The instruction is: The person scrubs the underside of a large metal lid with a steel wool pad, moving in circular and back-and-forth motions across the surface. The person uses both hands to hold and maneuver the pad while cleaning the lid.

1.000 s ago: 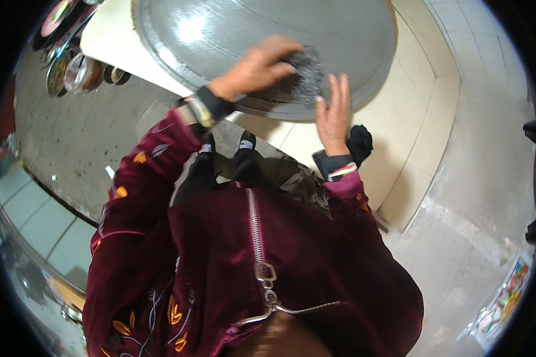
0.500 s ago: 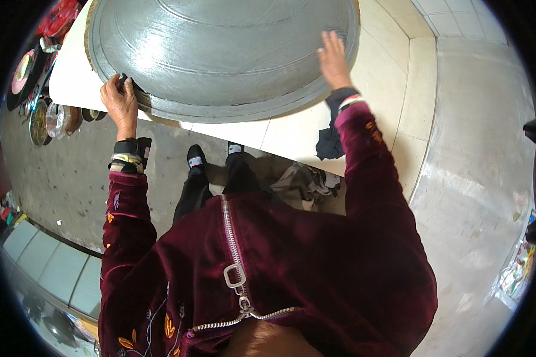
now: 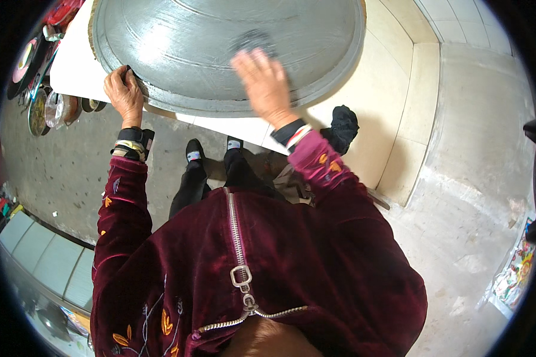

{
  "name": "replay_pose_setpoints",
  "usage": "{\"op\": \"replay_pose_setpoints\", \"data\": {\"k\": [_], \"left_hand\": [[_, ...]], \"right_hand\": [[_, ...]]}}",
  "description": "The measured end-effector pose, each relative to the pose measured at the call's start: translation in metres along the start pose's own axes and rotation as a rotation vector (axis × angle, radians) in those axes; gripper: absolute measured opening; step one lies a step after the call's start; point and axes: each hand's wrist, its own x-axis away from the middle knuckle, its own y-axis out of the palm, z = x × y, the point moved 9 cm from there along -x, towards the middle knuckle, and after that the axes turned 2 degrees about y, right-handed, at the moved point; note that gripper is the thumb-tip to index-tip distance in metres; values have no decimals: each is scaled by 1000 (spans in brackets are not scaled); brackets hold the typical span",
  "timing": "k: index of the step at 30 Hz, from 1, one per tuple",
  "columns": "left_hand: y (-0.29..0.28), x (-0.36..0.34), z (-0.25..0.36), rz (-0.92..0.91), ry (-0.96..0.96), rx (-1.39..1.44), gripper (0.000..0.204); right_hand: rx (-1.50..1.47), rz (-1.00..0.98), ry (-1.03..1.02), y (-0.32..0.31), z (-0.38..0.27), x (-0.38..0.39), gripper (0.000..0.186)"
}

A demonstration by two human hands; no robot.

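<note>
1. The big grey pan [image 3: 190,68] is resting on the pale tiled counter [image 3: 390,89].
2. I'm watching the left hand [image 3: 124,96] gripping the pan's rim.
3. The right hand [image 3: 263,83], fingers out flat, is working a blurred dark scouring pad [image 3: 250,40] on it.

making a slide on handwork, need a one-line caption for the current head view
Right hand with a blurred dark pad on a large round grey disc, left hand at its rim.

Black cloth [image 3: 343,124] crumpled on cream-tiled desk [image 3: 393,74]. Red bundle [image 3: 61,14], upper left. Grey floor [image 3: 65,172] below. Pale tiled ledge [image 3: 58,263], lower left. Colourful item [image 3: 517,273], possibly plastic packaging, near right edge.
</note>
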Motion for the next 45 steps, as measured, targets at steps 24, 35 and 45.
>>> {"op": "replay_pose_setpoints", "data": {"k": [24,35,45], "left_hand": [[-2,-3,9,35,65,-43,15],[-3,-4,7,87,43,8,13],[-11,-3,13,85,30,57,14]], "right_hand": [[-81,124,207,-37,92,-16,50],[-407,180,-92,1,-33,-85,42],[-233,93,73,-20,10,-41,38]]}}
